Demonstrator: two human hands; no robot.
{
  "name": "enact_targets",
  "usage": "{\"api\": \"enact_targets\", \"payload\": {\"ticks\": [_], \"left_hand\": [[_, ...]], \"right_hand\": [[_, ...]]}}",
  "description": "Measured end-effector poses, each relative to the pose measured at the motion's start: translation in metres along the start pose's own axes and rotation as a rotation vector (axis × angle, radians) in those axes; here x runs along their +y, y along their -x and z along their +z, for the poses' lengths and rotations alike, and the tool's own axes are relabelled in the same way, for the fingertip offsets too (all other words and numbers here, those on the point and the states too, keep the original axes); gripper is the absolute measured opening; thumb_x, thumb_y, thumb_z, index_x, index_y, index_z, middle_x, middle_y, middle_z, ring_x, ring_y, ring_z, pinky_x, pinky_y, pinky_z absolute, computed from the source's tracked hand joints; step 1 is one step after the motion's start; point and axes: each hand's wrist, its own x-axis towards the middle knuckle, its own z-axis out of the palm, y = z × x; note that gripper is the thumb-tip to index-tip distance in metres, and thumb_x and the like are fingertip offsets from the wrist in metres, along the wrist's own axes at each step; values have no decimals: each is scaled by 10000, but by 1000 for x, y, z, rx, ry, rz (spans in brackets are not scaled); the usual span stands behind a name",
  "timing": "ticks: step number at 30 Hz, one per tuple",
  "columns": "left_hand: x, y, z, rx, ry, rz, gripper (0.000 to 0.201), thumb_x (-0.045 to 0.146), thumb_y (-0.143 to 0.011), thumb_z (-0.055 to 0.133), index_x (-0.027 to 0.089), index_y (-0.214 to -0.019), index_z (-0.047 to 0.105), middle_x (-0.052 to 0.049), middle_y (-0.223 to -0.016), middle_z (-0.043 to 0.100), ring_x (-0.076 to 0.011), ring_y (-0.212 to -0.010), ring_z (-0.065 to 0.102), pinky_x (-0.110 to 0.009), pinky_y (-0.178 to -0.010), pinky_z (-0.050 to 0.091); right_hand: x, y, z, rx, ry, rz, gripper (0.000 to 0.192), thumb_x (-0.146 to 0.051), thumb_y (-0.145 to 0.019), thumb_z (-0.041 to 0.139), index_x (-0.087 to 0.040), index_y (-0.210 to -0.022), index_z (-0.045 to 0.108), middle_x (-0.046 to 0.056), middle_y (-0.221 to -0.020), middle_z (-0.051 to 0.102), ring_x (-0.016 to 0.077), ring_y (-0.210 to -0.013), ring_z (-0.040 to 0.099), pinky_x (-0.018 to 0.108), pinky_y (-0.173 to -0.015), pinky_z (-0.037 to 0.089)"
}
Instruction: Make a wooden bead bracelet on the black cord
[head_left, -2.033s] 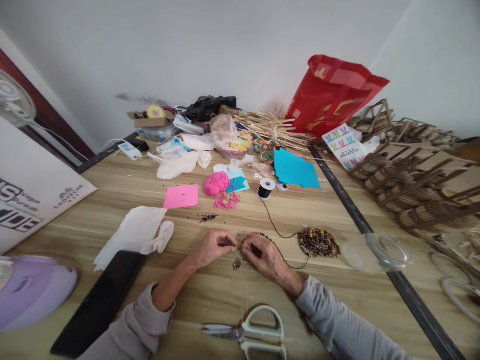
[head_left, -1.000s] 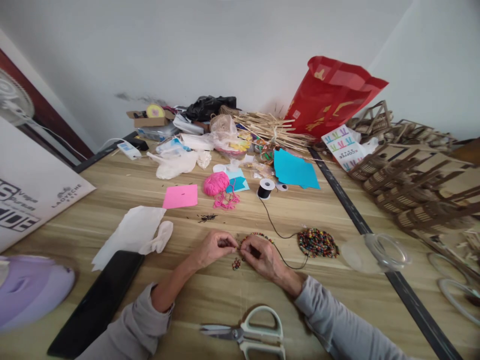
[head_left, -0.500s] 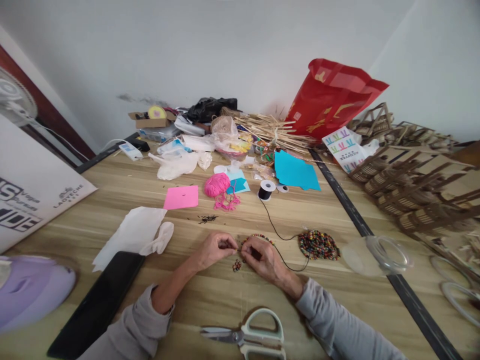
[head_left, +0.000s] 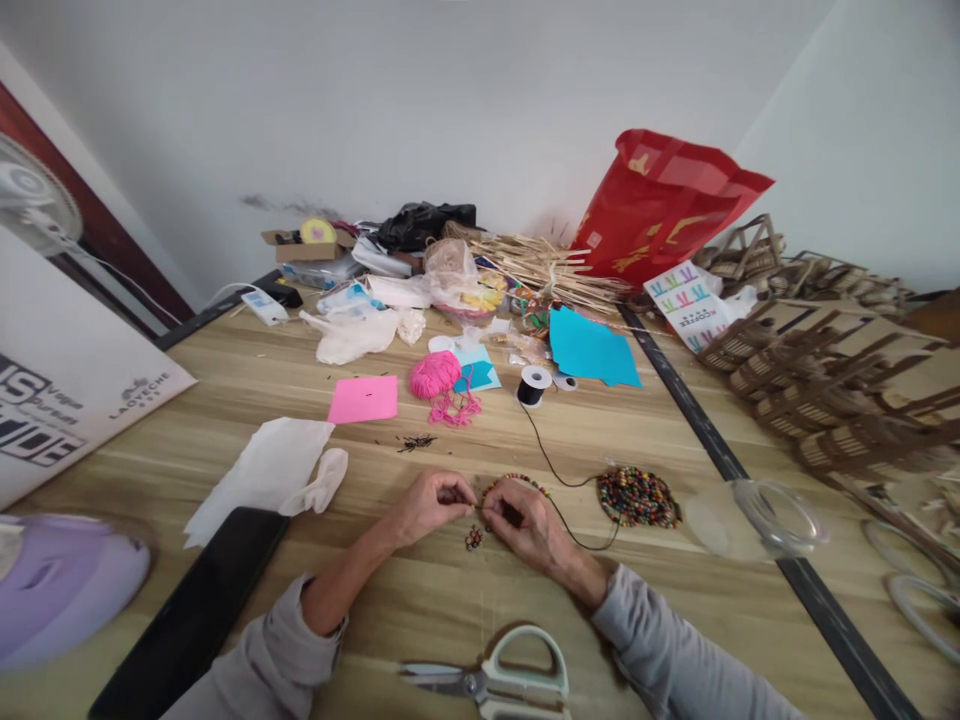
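My left hand (head_left: 435, 510) is closed in a pinch, its fingertips almost meeting those of my right hand (head_left: 531, 528). Whatever the left fingers hold is too small to make out. Thumb and forefinger of my right hand pinch what appears to be the end of a beaded cord (head_left: 519, 478), which curves out behind the knuckles. A few loose beads (head_left: 473, 538) lie on the table just below the fingertips. To the right is a heap of multicoloured strung beads (head_left: 639, 497). Black cord (head_left: 551, 457) runs from there to a spool (head_left: 533, 385).
Scissors (head_left: 487, 680) lie in front of my hands, a black phone-like slab (head_left: 195, 610) left of them. Pink yarn (head_left: 435, 374), pink paper (head_left: 364, 398), black bits (head_left: 416, 442) and blue sheets (head_left: 592, 345) lie beyond. Woven baskets (head_left: 832, 390) crowd the right; a red bag (head_left: 667, 205) stands behind.
The view has tilted up very slightly. Both hands keep their pinch at nearly the same spot, the fingertips close together; the beads and the cord have not visibly moved.
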Motion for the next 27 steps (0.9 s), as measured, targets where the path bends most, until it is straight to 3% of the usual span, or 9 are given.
{"api": "enact_targets", "payload": {"ticks": [27], "left_hand": [[4, 1, 1, -4, -21, 15, 76, 146, -674, 644, 118, -732, 685, -28, -680, 662, -124, -624, 566, -224, -611, 447]], "right_hand": [[-1, 0, -1, -19, -27, 0, 113, -193, -848, 528, -171, -755, 589, 24, -682, 581, 132, -620, 531, 230, -585, 414]]}}
